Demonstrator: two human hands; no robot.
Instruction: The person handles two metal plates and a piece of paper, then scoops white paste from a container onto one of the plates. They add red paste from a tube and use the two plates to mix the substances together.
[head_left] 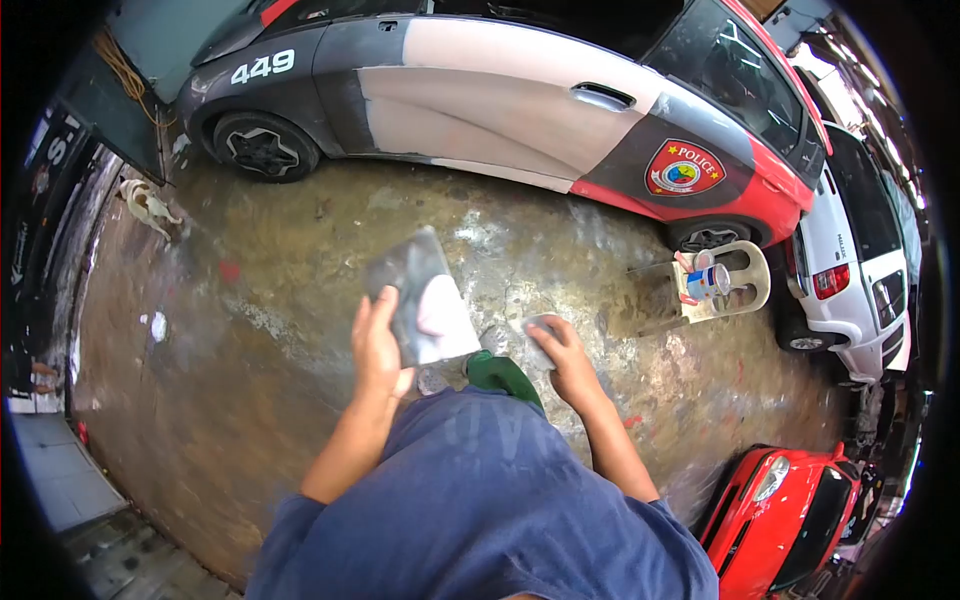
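My left hand (376, 345) is closed on the edge of a flat, shiny grey board (400, 265). A mound of pinkish-white putty (438, 308) lies on the board's right half. To the right of it, my right hand (568, 362) pinches a small, thin, pale plate that looks like a putty spreader (524, 327). The spreader is apart from the board, and part of it is hidden by my fingers. Ahead stands a police car (480, 95), its side panels covered with broad beige-pink patches.
A plastic chair (755, 300) on the right bears a labelled can (708, 281). Beyond it stands a white vehicle (850, 320); a red car (785, 520) is at lower right. A dog (147, 205) is at far left on the stained concrete floor (250, 380).
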